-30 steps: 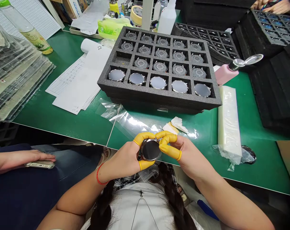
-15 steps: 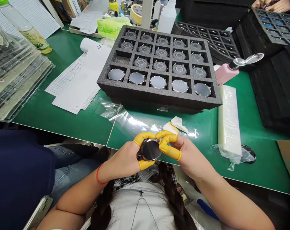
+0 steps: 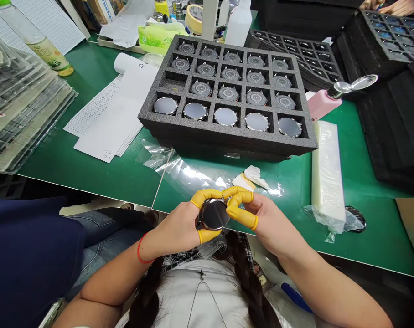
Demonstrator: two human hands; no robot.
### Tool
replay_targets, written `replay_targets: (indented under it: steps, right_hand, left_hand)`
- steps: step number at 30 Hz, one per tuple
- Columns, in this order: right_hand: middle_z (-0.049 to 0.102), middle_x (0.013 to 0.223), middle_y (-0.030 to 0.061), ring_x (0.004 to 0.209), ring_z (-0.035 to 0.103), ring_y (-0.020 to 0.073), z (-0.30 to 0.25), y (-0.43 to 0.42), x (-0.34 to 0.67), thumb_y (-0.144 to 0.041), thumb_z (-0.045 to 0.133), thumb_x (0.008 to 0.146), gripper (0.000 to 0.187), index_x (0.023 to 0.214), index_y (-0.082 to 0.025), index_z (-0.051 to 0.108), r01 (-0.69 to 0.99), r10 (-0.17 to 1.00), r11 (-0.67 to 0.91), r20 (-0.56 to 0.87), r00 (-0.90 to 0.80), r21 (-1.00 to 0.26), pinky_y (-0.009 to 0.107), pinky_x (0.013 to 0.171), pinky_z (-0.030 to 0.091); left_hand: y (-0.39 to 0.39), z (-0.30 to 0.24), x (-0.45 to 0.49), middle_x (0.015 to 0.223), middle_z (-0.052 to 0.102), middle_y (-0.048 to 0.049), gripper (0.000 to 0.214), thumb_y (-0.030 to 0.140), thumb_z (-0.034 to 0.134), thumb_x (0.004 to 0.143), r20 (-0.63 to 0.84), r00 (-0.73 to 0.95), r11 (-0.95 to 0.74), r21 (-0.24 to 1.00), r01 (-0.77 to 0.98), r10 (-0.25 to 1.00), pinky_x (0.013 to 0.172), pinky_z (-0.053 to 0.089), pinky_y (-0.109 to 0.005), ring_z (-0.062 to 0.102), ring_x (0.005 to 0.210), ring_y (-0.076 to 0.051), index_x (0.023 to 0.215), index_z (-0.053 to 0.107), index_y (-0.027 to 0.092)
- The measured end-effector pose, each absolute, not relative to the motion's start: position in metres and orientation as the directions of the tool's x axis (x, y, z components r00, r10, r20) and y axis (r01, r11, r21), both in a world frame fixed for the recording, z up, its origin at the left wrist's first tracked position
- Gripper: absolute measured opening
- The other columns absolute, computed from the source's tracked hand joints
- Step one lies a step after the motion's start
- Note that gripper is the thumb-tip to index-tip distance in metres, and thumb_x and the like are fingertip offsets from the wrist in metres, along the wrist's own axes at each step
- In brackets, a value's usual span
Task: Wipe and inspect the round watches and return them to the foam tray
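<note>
A round watch case (image 3: 214, 214) with a dark glass face is held up close to me, over the near edge of the green table (image 3: 100, 168). My left hand (image 3: 183, 225) pinches it from the left and below with yellow finger cots. My right hand (image 3: 258, 218) grips its right side with three cotted fingers. Behind it stands a grey foam tray (image 3: 227, 136) holding several more watch cases, one compartment in the left column bare. Clear plastic film (image 3: 179, 171) lies on the table between tray and hands.
Papers (image 3: 114, 114) lie left of the tray, stacked clear trays (image 3: 18, 109) further left. A pink dispenser bottle (image 3: 325, 102), a wrapped white block (image 3: 326, 168) and black foam trays (image 3: 391, 114) are on the right. Another person in dark blue (image 3: 25, 255) sits at my left.
My hands and the watch case have hardly moved. The person at my left shifted: the hand with a phone dropped out of sight and the dark blue sleeve moved in.
</note>
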State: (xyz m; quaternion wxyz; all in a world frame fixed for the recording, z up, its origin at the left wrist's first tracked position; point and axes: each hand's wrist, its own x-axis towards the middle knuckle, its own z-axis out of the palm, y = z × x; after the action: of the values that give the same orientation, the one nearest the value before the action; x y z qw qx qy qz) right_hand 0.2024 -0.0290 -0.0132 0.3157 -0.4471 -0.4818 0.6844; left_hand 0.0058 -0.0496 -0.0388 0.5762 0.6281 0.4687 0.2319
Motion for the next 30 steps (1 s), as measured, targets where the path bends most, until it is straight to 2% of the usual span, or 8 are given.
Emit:
replay_targets:
  steps: [8, 11, 14, 16, 18, 21, 26, 30]
  right_hand:
    - [0.064, 0.101, 0.0021, 0.100, 0.059, 0.0194, -0.016, -0.031, 0.204, -0.031, 0.068, 0.082, 0.013, 0.074, -0.022, 0.061, 0.098, 0.901, -0.224, -0.245, -0.358, -0.969, 0.036, 0.093, 0.042]
    - [0.063, 0.101, 0.0019, 0.100, 0.057, 0.0200, -0.019, -0.034, 0.202, -0.030, 0.068, 0.081, 0.009, 0.086, -0.024, 0.062, 0.185, 0.952, -0.121, -0.167, -0.258, -0.975, 0.037, 0.094, 0.041]
    - [0.062, 0.108, 0.0042, 0.105, 0.054, 0.0236, -0.024, -0.039, 0.196, -0.035, 0.072, 0.075, 0.035, 0.107, -0.024, 0.059, 0.255, 0.967, -0.105, -0.158, -0.197, -0.961, 0.042, 0.097, 0.039]
    - [0.062, 0.108, 0.0048, 0.103, 0.054, 0.0245, -0.026, -0.041, 0.191, -0.035, 0.074, 0.073, 0.042, 0.110, -0.024, 0.059, 0.282, 0.948, -0.108, -0.184, -0.258, -0.953, 0.042, 0.094, 0.041]
    - [0.062, 0.101, 0.0038, 0.096, 0.055, 0.0230, -0.027, -0.040, 0.187, -0.034, 0.072, 0.074, 0.032, 0.103, -0.023, 0.062, 0.273, 0.913, -0.126, -0.219, -0.344, -0.954, 0.039, 0.088, 0.043]
    - [0.062, 0.089, 0.0020, 0.086, 0.055, 0.0202, -0.027, -0.037, 0.185, -0.035, 0.070, 0.078, 0.019, 0.090, -0.021, 0.065, 0.156, 0.848, -0.248, -0.292, -0.443, -0.956, 0.035, 0.081, 0.045]
    - [0.060, 0.080, 0.0008, 0.079, 0.053, 0.0172, -0.030, -0.034, 0.186, -0.043, 0.070, 0.078, 0.023, 0.082, -0.020, 0.069, -0.049, 0.815, -0.394, -0.324, -0.481, -0.918, 0.031, 0.076, 0.044]
    - [0.055, 0.072, -0.0003, 0.071, 0.047, 0.0147, -0.032, -0.034, 0.186, -0.049, 0.069, 0.078, 0.031, 0.070, -0.019, 0.069, -0.074, 0.850, -0.362, -0.297, -0.435, -0.929, 0.028, 0.069, 0.040]
  left_hand:
    - [-0.050, -0.040, 0.005, 0.113, 0.059, -0.0028, 0.051, 0.026, 0.070, 0.079, -0.261, 0.434, 0.122, 0.939, 0.322, 0.862, 0.061, 0.048, -0.022, 0.056, 0.072, -0.011, 0.124, 0.047, 0.028]
    - [-0.050, -0.041, 0.005, 0.115, 0.060, -0.0039, 0.053, 0.027, 0.071, 0.077, -0.269, 0.389, 0.147, 0.937, 0.316, 0.881, 0.061, 0.049, -0.022, 0.060, 0.079, -0.014, 0.124, 0.047, 0.027]
    - [-0.050, -0.039, 0.007, 0.112, 0.062, -0.0041, 0.057, 0.028, 0.073, 0.076, -0.265, 0.374, 0.158, 0.943, 0.292, 0.889, 0.065, 0.051, -0.023, 0.063, 0.085, -0.017, 0.126, 0.046, 0.026]
    - [-0.049, -0.038, 0.008, 0.114, 0.063, -0.0044, 0.054, 0.027, 0.072, 0.077, -0.240, 0.401, 0.135, 0.953, 0.273, 0.884, 0.072, 0.053, -0.025, 0.064, 0.089, -0.018, 0.125, 0.048, 0.025]
    - [-0.049, -0.036, 0.009, 0.120, 0.061, -0.0051, 0.051, 0.027, 0.071, 0.078, -0.227, 0.415, 0.116, 0.954, 0.276, 0.881, 0.078, 0.053, -0.027, 0.065, 0.093, -0.018, 0.124, 0.050, 0.025]
    - [-0.050, -0.034, 0.010, 0.122, 0.061, -0.0046, 0.050, 0.025, 0.069, 0.080, -0.228, 0.404, 0.107, 0.947, 0.302, 0.886, 0.080, 0.053, -0.028, 0.064, 0.095, -0.018, 0.125, 0.049, 0.025]
    - [-0.051, -0.032, 0.012, 0.108, 0.065, -0.0010, 0.048, 0.022, 0.067, 0.081, -0.212, 0.423, 0.065, 0.940, 0.335, 0.881, 0.075, 0.052, -0.027, 0.064, 0.081, -0.015, 0.125, 0.048, 0.027]
    - [-0.054, -0.033, 0.015, 0.113, 0.063, -0.0033, 0.047, 0.021, 0.066, 0.080, -0.229, 0.410, 0.079, 0.932, 0.353, 0.883, 0.072, 0.051, -0.026, 0.063, 0.091, -0.018, 0.124, 0.048, 0.026]
